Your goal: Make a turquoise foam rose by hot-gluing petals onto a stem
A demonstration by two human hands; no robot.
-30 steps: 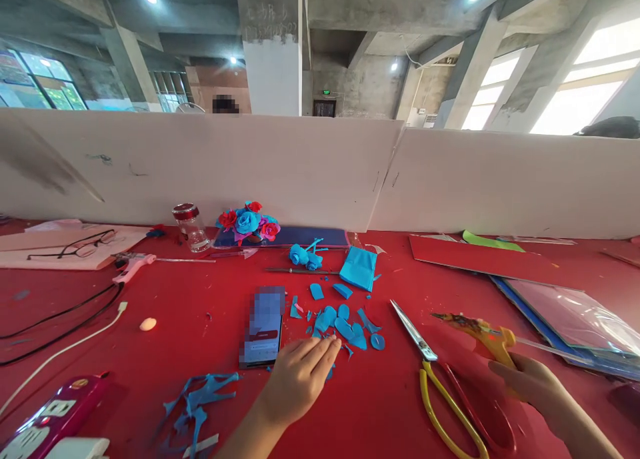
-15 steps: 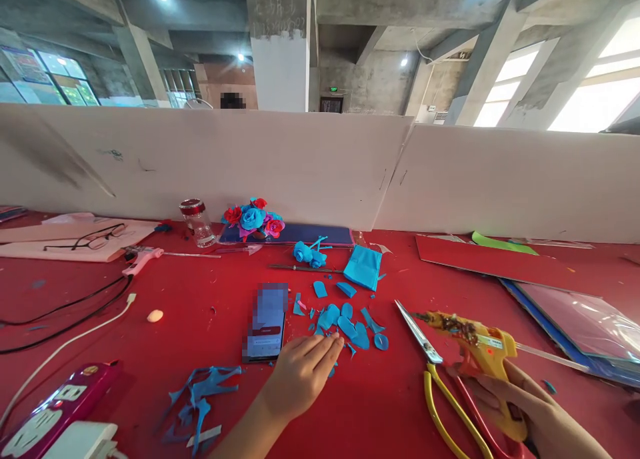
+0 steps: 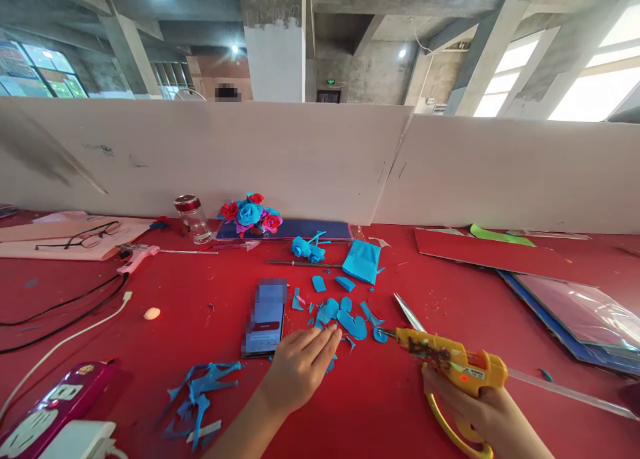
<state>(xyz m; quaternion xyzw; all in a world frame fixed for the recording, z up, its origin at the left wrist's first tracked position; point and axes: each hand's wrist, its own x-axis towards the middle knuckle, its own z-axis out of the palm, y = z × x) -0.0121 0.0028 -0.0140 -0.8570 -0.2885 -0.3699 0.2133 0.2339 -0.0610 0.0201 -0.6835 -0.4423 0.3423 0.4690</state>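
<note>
Power strip: a pink-and-white power strip [image 3: 47,415] sits at the near left corner of the red table [image 3: 380,405], a white cable [image 3: 65,342] running off from it.
Offcuts: a tangle of blue paper scraps [image 3: 200,392] lies just left of the left forearm.
Right hand: the right hand [image 3: 475,415] is wrapped around the grip of a yellow glue gun [image 3: 450,362] — fingers closed on it, held above the table with the nozzle pointing left, its tip at the nearest blue petal.
Scissors: yellow-handled scissors [image 3: 435,392] lie under the gun and hand; the blades show beyond the gun, one handle loop below the hand.
Left hand: the left hand [image 3: 300,365] lies palm down on the table, fingers straight and close together, holding nothing — fingertips at the near edge of the petal pile.
Petals: cut blue paper petals [image 3: 345,315] are strewn between the two hands and a little beyond.
Phone: a phone [image 3: 265,317] lies flat just left of the petals.
Further back: a folded blue sheet [image 3: 361,260], a small blue paper rose [image 3: 305,249] and a thin rod [image 3: 300,263] lie near each other.
Right side: red and plastic-wrapped sheets [image 3: 550,279] are stacked.
Far edge: a bouquet of paper roses [image 3: 250,213], a glass jar [image 3: 193,217] and, left, glasses [image 3: 83,235] sit before the white partition [image 3: 320,159].
</note>
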